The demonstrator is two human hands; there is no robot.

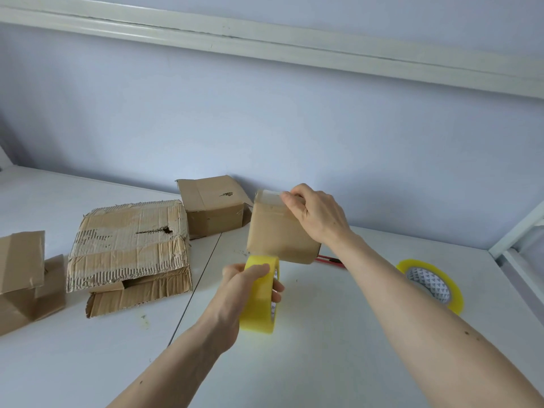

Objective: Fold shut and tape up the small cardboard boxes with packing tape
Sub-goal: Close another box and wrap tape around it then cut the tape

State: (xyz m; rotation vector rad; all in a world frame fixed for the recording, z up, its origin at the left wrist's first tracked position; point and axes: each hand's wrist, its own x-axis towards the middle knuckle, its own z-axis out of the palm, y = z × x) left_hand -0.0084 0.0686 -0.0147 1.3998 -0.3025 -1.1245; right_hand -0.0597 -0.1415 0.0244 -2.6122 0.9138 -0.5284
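A small closed cardboard box [276, 231] stands tilted on the white table [323, 348], near the wall. My right hand [316, 213] rests over its top right edge, fingers curled on the tape-covered top. A strip of clear tape runs from the box down to a yellow tape roll [260, 293], just below the box's front. My left hand [235, 293] grips that roll, thumb on its outer face and fingers through the core.
A second tape roll [432, 285] lies flat at the right. Red-handled scissors [329, 261] peek out behind the box. A torn flat box [129, 245], an open box [212, 206] by the wall and another [23, 278] at the left edge.
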